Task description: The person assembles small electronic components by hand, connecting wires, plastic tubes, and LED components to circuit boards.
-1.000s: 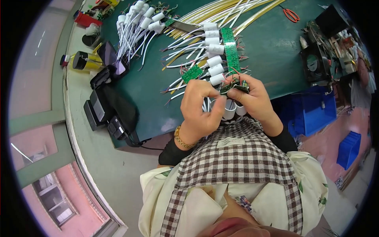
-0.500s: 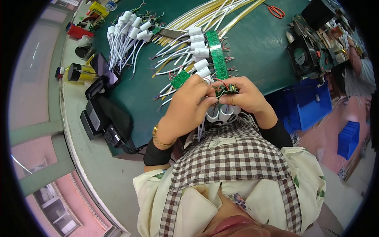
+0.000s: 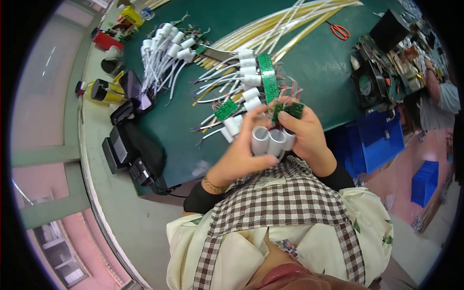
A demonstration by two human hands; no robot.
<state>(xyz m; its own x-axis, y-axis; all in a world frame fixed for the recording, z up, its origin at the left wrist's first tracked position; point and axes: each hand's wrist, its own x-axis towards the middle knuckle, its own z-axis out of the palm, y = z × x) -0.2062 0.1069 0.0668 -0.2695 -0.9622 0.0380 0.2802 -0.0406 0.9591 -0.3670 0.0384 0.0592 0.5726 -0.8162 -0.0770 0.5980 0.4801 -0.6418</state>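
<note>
Both hands, left hand [image 3: 243, 147] and right hand [image 3: 306, 134], grasp a cluster of white tubes [image 3: 271, 140] with a small green circuit board [image 3: 288, 109], held over the near edge of the green table [image 3: 319, 63].

A dark rectangular phone screen [image 3: 137, 86] lies unlit, tilted, near the left edge of the green surface [image 3: 319, 63], just beside a yellow cylindrical container with a black cap [image 3: 104, 90]. A yellow bottle with a pale label band [image 3: 131, 15] stands at the far left corner, close to a flat red box [image 3: 104, 40].
</note>
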